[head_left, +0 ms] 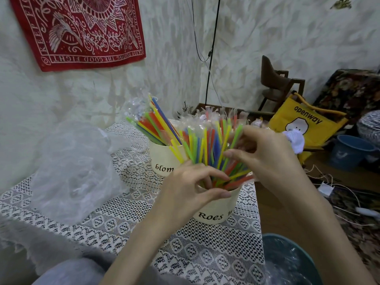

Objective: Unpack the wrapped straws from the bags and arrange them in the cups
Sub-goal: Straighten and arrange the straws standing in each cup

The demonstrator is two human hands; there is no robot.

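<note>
The arranging step is in hand: a bundle of wrapped straws (207, 149) is being settled into the near cup (216, 208), a cream, smooth-walled tub lettered "Roes". The left hand (189, 188) is held at the near rim, its fingers curled in among the lower ends of the straws; the right hand (265, 159) is placed on the right side of the bundle, with fingers bent around a few upper stems. Whether any single straw is pinched cannot be told. The straws are thin, stiff and bright, each sheathed in clear crinkled film, and are fanned unevenly. A far cup (162, 159), marked "blom", is already filled with leaning straws. A slack, emptied clear bag (76, 169) is left on the lace tablecloth (131, 219) to the left. Next, the fan probably needs gathering upright and spreading evenly, with light pressure so the wrappers are not torn.
</note>
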